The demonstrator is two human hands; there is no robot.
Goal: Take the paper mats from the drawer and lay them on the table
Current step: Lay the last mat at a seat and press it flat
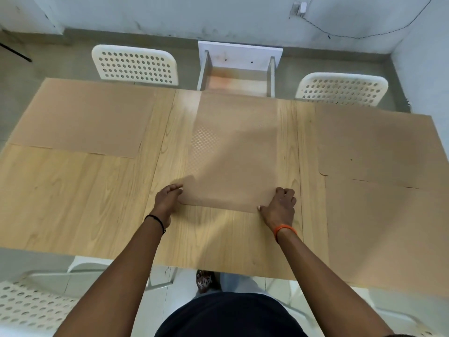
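- Left hand [168, 197] pinches near-left corner of centre paper mat [233, 154], fingers curled shut on the edge, thumb on top.
- Right hand [279, 203] grips near-right corner, fingers folded over the edge, thumb tip on table [97, 203] just beside it.
- Mat looks blurred, probably sliding; runs straight away from fingertips toward open drawer [237, 76].
- To do well: keep both corners level, pull evenly, square near edge with table's edge, then press flat before letting go.
- Left mat [82, 117] lies well left of left hand; right mats [379, 142] well right of right hand, overlapping.
- Drawer beyond looks emptied; can't tell fully.
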